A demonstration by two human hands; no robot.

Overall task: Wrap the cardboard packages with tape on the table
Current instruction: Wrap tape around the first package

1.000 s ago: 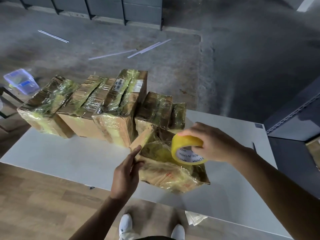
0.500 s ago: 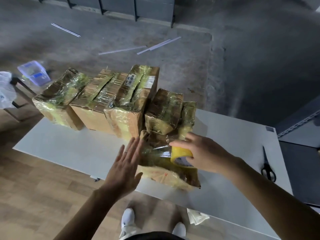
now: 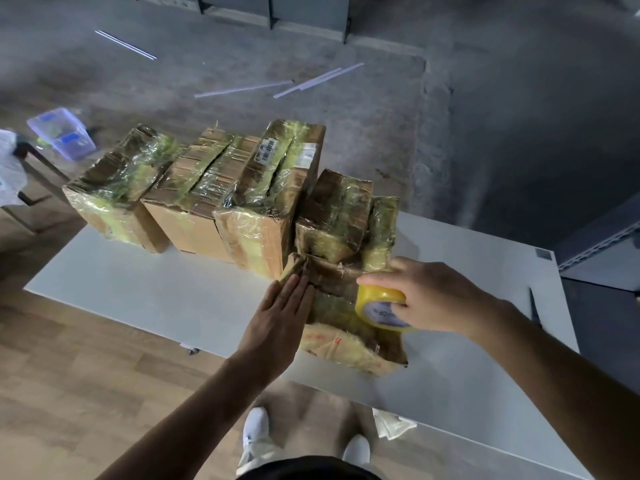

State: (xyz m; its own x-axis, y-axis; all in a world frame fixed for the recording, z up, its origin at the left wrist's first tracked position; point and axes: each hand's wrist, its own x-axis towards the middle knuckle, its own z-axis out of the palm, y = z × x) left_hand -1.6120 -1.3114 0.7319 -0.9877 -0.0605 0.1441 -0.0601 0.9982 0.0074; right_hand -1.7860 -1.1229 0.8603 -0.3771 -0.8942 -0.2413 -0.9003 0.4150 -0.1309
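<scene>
While the left hand (image 3: pixel 277 317) lies flat on the left end of the crumpled package (image 3: pixel 349 341), the right hand (image 3: pixel 434 296) holds the yellow tape roll (image 3: pixel 381 308) on top of it. The left grip is apart. Its fingers (image 3: pixel 294 292) are straight and side by side, and they press a loose flap down. The right grip is clamped round the tape roll, with fingers and thumb curled about it. The package lies near the front edge of the table (image 3: pixel 145 292), about the middle. Its far end touches the row of taped boxes (image 3: pixel 266 206) that stand along the back edge.

I think the step now is to pull a new strip of tape across the package. To do it well, the left hand should push hard on the flap, so the package does not slide or pop open. The roll should be low, close to the cardboard, so the tape goes on flat with no bumps. The pull should be slow and tight, straight over the top and down the side.

This package looks soft and bent, so it may fold if the pull is too strong. The tape is thin and sticky, so it may twist and stick to itself if it hangs loose. I cannot tell where the loose end of the tape sits, because the right hand hides it.
</scene>
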